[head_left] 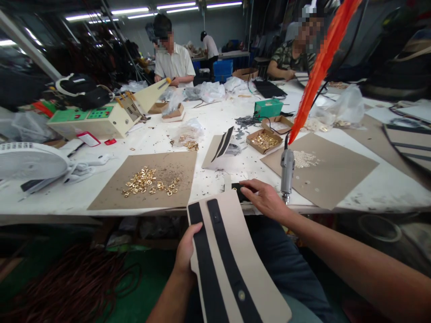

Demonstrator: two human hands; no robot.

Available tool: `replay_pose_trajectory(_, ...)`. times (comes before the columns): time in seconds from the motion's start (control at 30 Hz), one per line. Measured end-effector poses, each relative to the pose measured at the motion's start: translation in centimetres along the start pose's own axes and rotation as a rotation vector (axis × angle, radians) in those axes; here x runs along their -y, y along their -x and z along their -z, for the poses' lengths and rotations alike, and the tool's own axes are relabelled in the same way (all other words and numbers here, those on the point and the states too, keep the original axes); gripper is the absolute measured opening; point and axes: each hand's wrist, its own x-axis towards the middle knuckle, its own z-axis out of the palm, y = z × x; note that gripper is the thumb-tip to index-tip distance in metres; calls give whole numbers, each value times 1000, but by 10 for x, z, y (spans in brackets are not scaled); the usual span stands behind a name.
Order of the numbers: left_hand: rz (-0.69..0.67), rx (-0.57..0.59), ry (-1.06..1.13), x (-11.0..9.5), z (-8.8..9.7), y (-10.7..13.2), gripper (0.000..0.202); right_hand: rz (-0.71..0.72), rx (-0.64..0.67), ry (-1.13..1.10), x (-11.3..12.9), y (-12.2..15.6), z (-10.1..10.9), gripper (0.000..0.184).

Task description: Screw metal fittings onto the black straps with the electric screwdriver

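So the left hand [186, 252] is clamped on the left edge of a long beige panel [251, 269] with two black stripes running down it, thumb on top. The panel sits bottom centre of the frame, its top end just reaching the near edge of the white table [387, 188]. The right hand [266, 198] lies flat with its fingers stretched out, not gripping, fingertips on a small black piece [239, 190] right at the table edge, touching the panel's top end.

Just right of that hand hangs a grey power tool [287, 172], with an orange hose [323, 63] going off to the upper right. Left of centre there's a pile of brass buckles [150, 181] on a brown card sheet [111, 197]. More gold bits are in a cardboard tray [264, 141] further back. Upper left is a cream machine [97, 121] with green control panels; the print on them is too small to read
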Motion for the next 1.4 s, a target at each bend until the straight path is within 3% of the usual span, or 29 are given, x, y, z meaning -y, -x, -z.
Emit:
replay_pose_trajectory(0.2, 60, 91, -52, 4, -24, -10, 39, -477, 277, -768, 32, 31, -13, 59)
replay_pose_trajectory(0.3, -128, 120, -290, 10, -24, -21, 39, -625, 231, -960, 28, 40, -24, 61)
replay_pose_trajectory(0.4, -324, 282, -587, 13, -17, -30, 46, -588, 213, -827, 13, 53, -31, 52)
replay_pose_trajectory(0.5, -373, 362, -762, 11, -17, -35, 48, -503, 201, -694, 4, 64, -33, 47)
replay_pose_trajectory(0.6, -480, 284, -916, 0, -33, -41, 40, -467, 116, -589, 7, 54, -28, 45)
replay_pose_trajectory(0.7, -631, 182, -1021, -20, -59, -54, 33, -439, 25, -385, 9, 23, -18, 39)
replay_pose_trajectory(0.8, -726, 175, -1106, -40, -83, -72, 25, -447, 2, -114, 3, -9, -12, 35)
replay_pose_trajectory(0.9, -760, 174, -1187, -51, -96, -90, 20, -451, 22, 54, -4, -29, -11, 30)
replay_pose_trajectory(1.03, -739, 157, -1220, -55, -100, -105, 22, -413, 63, 155, -10, -42, -13, 29)
replay_pose_trajectory(1.4, -698, 170, -1179, -56, -104, -118, 21, -454, 110, 243, -16, -54, -18, 30)
